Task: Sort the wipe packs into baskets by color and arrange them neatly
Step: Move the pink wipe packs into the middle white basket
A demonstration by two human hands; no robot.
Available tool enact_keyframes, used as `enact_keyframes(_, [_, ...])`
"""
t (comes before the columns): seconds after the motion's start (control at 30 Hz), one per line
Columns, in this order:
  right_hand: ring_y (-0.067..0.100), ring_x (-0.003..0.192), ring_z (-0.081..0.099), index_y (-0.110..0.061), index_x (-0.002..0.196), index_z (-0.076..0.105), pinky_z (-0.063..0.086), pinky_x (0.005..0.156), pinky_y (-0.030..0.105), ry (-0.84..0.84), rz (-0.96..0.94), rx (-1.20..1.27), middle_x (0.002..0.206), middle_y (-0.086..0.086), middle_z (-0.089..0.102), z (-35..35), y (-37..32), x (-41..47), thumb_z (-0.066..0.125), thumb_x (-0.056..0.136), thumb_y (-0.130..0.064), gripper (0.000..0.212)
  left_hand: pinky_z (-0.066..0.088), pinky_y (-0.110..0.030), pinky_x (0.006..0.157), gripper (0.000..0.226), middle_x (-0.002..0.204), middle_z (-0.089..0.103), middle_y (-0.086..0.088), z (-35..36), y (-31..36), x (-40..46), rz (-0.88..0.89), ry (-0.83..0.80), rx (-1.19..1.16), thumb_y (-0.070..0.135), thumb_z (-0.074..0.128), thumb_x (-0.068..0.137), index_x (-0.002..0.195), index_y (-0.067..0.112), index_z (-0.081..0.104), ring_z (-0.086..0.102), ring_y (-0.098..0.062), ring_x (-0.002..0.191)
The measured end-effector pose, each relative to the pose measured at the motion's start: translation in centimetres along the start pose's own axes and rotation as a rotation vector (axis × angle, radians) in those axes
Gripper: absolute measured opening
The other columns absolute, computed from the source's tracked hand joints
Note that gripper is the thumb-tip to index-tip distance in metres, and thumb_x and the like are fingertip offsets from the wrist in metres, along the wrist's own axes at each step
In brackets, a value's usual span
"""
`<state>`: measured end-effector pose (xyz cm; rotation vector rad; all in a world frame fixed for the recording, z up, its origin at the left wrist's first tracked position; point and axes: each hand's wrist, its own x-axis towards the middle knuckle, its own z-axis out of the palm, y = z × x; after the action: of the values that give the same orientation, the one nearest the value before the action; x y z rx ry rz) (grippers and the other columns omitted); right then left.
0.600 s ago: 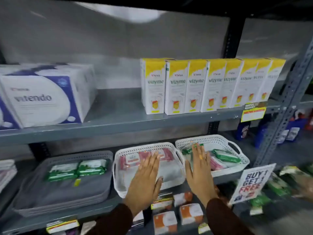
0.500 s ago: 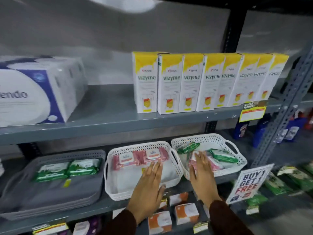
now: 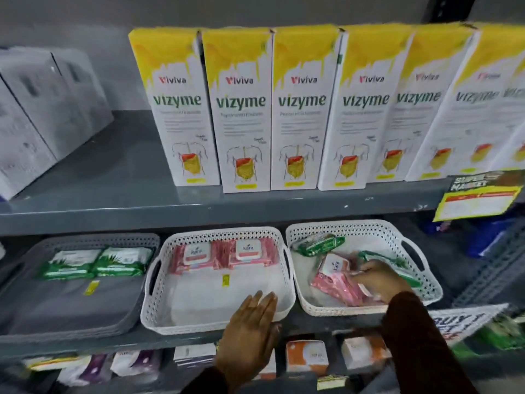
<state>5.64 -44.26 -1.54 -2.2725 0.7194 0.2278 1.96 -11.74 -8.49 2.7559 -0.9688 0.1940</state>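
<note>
Wipe packs sit across 3 baskets on the middle shelf (image 3: 85, 341), and my right hand (image 3: 380, 280) is down inside the right white basket (image 3: 431, 291). Its fingers (image 3: 359, 275) curl onto a pink pack (image 3: 335, 277) that lies tilted in the pile; I can see contact, but I cannot tell whether the grip has fully closed around it. Just beyond that hand, toward the far left corner of the basket, lies a green pack (image 3: 318, 244); another green pack (image 3: 383, 258) runs along behind my knuckles, partly hidden by them.

My left hand (image 3: 250, 328) is flat and spread, holding nothing, its fingertips (image 3: 268, 298) resting over the near rim of the middle white basket (image 3: 159, 314). Beyond those fingertips, against the basket's far wall, 2 pink packs (image 3: 224, 255) lie side by side, touching, lids up. A small yellow tag (image 3: 225, 280) sits on the bare floor between them and my hand.

Well to the left of my left hand, a grey basket (image 3: 71, 308) holds 2 green packs (image 3: 95, 263) side by side at its back.

Above both hands, a row of yellow-and-white Vizyme boxes (image 3: 298, 109) stands upright on the upper shelf (image 3: 113, 206).
</note>
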Motion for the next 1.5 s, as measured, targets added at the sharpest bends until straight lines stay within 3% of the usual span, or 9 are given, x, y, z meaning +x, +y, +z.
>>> enact_keyframes(0.2, [0.025, 0.080, 0.066, -0.015, 0.089, 0.061, 0.051, 0.067, 0.035, 0.143, -0.041, 0.284, 0.085, 0.005, 0.071, 1.3, -0.4, -2.2, 0.088, 0.058, -0.019, 0.041, 0.034, -0.038, 0.113, 0.053, 0.146, 0.048, -0.001, -0.2, -1.2, -0.9, -0.032, 0.031, -0.010, 0.044, 0.029, 0.101, 0.143, 0.015, 0.044, 0.042, -0.022, 0.136])
enact_keyframes(0.37, [0.008, 0.072, 0.070, -0.028, 0.095, 0.056, 0.056, 0.053, 0.028, 0.268, -0.351, 0.231, 0.090, -0.015, 0.068, 3.3, -5.7, -5.7, 0.088, 0.065, -0.018, 0.045, 0.022, -0.038, 0.112, 0.057, 0.150, 0.042, -0.001, -0.8, -3.4, -2.2, -0.147, 0.020, 0.046, 0.046, 0.031, 0.100, 0.145, 0.013, 0.041, 0.035, -0.023, 0.141])
enact_keyframes(0.43, [0.007, 0.082, 0.067, -0.028, 0.097, 0.060, 0.056, 0.063, 0.030, 0.310, -0.535, 0.164, 0.093, -0.019, 0.062, 5.1, -8.4, -6.4, 0.091, 0.060, -0.020, 0.049, 0.020, -0.039, 0.112, 0.059, 0.153, 0.036, -0.002, -0.9, -4.5, -2.8, -0.162, 0.018, 0.062, 0.046, 0.032, 0.100, 0.147, 0.012, 0.036, 0.030, -0.023, 0.143])
enact_keyframes(0.8, [0.027, 0.128, 0.052, -0.014, 0.129, 0.059, 0.045, 0.105, 0.033, 0.005, -0.661, -0.242, 0.140, 0.009, 0.054, 18.6, -13.8, -2.8, 0.077, 0.079, -0.013, 0.053, 0.017, -0.041, 0.114, 0.061, 0.154, 0.031, -0.003, -1.4, -6.8, -4.8, -0.237, -0.032, 0.093, 0.050, 0.028, 0.101, 0.149, 0.012, 0.032, 0.027, -0.025, 0.144])
enact_keyframes(0.97, [0.011, 0.113, 0.058, -0.017, 0.125, 0.064, 0.049, 0.099, 0.025, 0.010, -0.712, 0.035, 0.136, -0.008, 0.055, 17.0, -12.8, -3.0, 0.070, 0.089, -0.017, 0.037, 0.019, -0.044, 0.111, 0.060, 0.146, 0.048, -0.008, -1.5, -6.5, -4.0, -0.246, -0.034, 0.123, 0.049, 0.035, 0.098, 0.142, 0.009, 0.045, 0.039, -0.030, 0.137])
enact_keyframes(1.1, [0.021, 0.087, 0.065, -0.018, 0.102, 0.069, 0.057, 0.077, 0.037, 0.527, -0.515, 0.097, 0.102, 0.004, 0.071, 13.3, -9.0, -2.2, 0.062, 0.089, -0.020, 0.015, 0.021, -0.046, 0.112, 0.064, 0.146, 0.048, -0.007, -0.9, -5.0, -2.3, -0.196, -0.066, 0.105, 0.051, 0.020, 0.099, 0.143, 0.012, 0.044, 0.040, -0.029, 0.137])
enact_keyframes(1.23, [0.041, 0.120, 0.049, -0.028, 0.120, 0.053, 0.046, 0.096, 0.052, 0.278, -0.003, -0.253, 0.132, 0.020, 0.051, 10.2, -5.1, 0.3, 0.052, 0.083, -0.053, 0.045, 0.033, -0.049, 0.111, 0.061, 0.144, 0.051, -0.007, -0.5, -3.0, -0.7, -0.160, -0.077, 0.090, 0.049, 0.022, 0.099, 0.142, 0.011, 0.046, 0.046, -0.029, 0.134])
enact_keyframes(1.3, [0.046, 0.125, 0.043, -0.035, 0.126, 0.045, 0.045, 0.097, 0.057, 0.169, 0.005, -0.234, 0.141, 0.022, 0.043, 10.1, -4.1, 1.0, 0.044, 0.080, -0.064, 0.055, 0.034, -0.049, 0.111, 0.059, 0.145, 0.049, -0.007, -0.3, -2.6, -0.4, -0.149, -0.062, 0.086, 0.048, 0.029, 0.098, 0.142, 0.012, 0.046, 0.045, -0.028, 0.134])
enact_keyframes(1.5, [0.046, 0.109, 0.054, -0.021, 0.124, 0.040, 0.052, 0.085, 0.049, 0.336, 0.033, -0.132, 0.124, 0.024, 0.049, 9.8, -4.1, 0.2, 0.067, 0.077, -0.062, 0.067, 0.028, -0.048, 0.115, 0.060, 0.148, 0.045, -0.008, -0.5, -4.0, -2.1, -0.137, -0.016, 0.071, 0.048, 0.022, 0.100, 0.146, 0.012, 0.039, 0.037, -0.027, 0.140])
